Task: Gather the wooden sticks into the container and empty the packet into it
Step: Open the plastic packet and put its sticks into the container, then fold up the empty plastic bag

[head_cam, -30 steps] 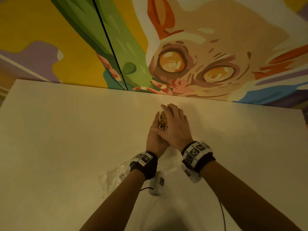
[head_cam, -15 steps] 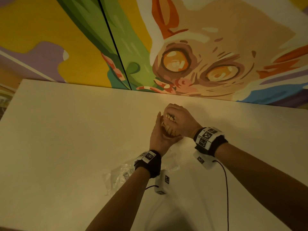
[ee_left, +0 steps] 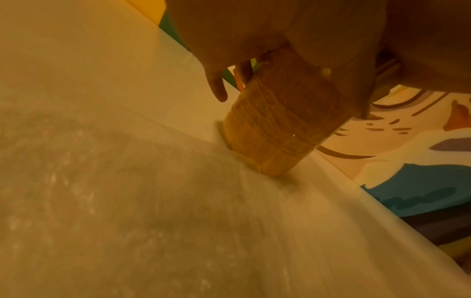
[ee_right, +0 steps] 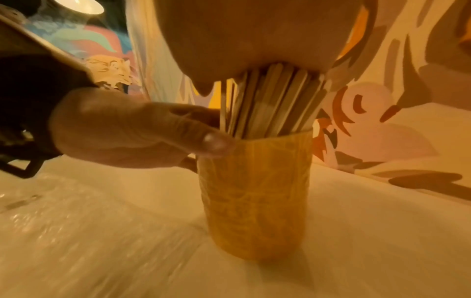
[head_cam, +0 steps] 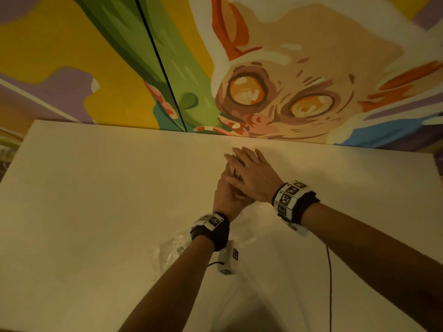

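Observation:
A tall yellow container (ee_right: 254,191) stands upright on the white table, holding a bundle of several wooden sticks (ee_right: 270,104) that poke above its rim. My left hand (head_cam: 226,190) grips the container near its rim, thumb against the side (ee_right: 209,141). My right hand (head_cam: 249,168) lies flat, fingers straight, with its palm (ee_right: 254,36) pressing down on the stick tops. In the head view the two hands hide the container and sticks almost fully. The left wrist view shows the container (ee_left: 275,131) from the side beneath my fingers.
A crumpled clear plastic packet (head_cam: 172,250) lies on the table (head_cam: 96,188) under my left forearm. A painted mural wall (head_cam: 287,68) rises right behind the table's far edge. A black cable (head_cam: 329,283) hangs from my right wrist.
My right hand was curled over the stick tops; now its fingers are stretched out straight and the palm lies flat on them. My left hand stays at the container.

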Available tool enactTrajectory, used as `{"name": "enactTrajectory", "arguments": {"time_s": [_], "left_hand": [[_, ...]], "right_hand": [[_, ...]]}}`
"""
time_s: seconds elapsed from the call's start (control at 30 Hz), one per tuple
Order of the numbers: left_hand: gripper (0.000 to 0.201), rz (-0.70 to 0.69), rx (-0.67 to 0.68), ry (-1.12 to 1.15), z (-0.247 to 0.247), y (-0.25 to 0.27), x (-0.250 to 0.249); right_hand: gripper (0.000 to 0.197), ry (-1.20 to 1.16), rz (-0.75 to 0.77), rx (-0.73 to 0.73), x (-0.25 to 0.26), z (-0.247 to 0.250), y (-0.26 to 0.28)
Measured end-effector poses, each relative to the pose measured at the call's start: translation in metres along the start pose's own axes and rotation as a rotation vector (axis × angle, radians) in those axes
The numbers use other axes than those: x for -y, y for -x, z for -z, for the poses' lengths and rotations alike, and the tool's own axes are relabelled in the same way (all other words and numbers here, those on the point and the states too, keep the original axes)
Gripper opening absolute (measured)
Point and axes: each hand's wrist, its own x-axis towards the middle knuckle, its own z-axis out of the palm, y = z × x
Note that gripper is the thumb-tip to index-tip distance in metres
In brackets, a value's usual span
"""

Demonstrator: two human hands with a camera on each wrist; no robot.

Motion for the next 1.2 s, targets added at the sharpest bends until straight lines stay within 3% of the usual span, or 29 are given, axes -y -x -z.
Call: {"name": "enactTrajectory", "arguments": {"time_s": [0.1,0.23,0.3,0.37,0.43,0.5,0.57,0.63,0.7,0.77,0.83,0.9,1.0,1.07,1.13,1.2], "left_hand": [[0.123,0.031,0.054,-0.124,0.002,0.000,0.000],[0.126,0.131,0.023,-0.088,0.022,0.022,-0.008],[0.110,0.119,0.008,-0.052,0.039,0.039,-0.007],[0.078,0.106,-0.034,-0.151,0.060,0.059,0.008],[0.050,0.151,-0.111,-0.343,0.084,0.085,0.032],[0.041,0.289,-0.090,-0.537,0.100,0.112,0.053],[0.049,0.376,0.076,-0.714,0.101,0.137,0.067],[0.057,0.400,0.238,-0.734,0.090,0.157,0.072],[0.055,0.456,0.322,-0.548,0.076,0.172,0.072],[0.041,0.472,0.367,-0.370,0.066,0.184,0.064],[0.015,0.426,0.347,-0.274,0.060,0.193,0.053],[0.002,0.374,0.313,-0.105,0.056,0.201,0.035],[0.004,0.278,0.341,0.033,0.051,0.208,0.010],[0.006,0.225,0.341,0.111,0.048,0.212,-0.001],[0.014,0.157,0.333,0.158,0.045,0.213,-0.009],[0.026,0.175,0.359,0.198,0.041,0.213,-0.017]], "right_hand": [[0.072,-0.064,-0.038,-0.027,0.002,0.012,0.004],[0.064,-0.285,-0.081,-0.300,0.002,0.036,0.033],[0.052,-0.444,-0.205,-0.500,-0.008,0.035,0.060],[0.031,-0.655,-0.396,-0.623,-0.017,0.015,0.094],[0.010,-0.796,-0.595,-0.526,-0.017,-0.020,0.128],[0.016,-0.876,-0.715,-0.098,-0.004,-0.056,0.153],[0.019,-1.058,-0.787,0.326,0.023,-0.081,0.169],[0.023,-1.263,-0.806,0.456,0.048,-0.098,0.177],[0.029,-1.389,-0.813,0.441,0.069,-0.106,0.179],[0.047,-1.505,-0.849,0.388,0.084,-0.105,0.180],[0.057,-1.632,-0.926,0.362,0.093,-0.100,0.183],[0.052,-1.816,-0.984,0.362,0.097,-0.094,0.189],[0.034,-2.030,-0.845,0.377,0.093,-0.081,0.199],[0.023,-2.042,-0.713,0.363,0.093,-0.066,0.199],[0.016,-2.007,-0.624,0.220,0.091,-0.049,0.193],[0.016,-2.006,-0.590,0.044,0.085,-0.031,0.187]]}}
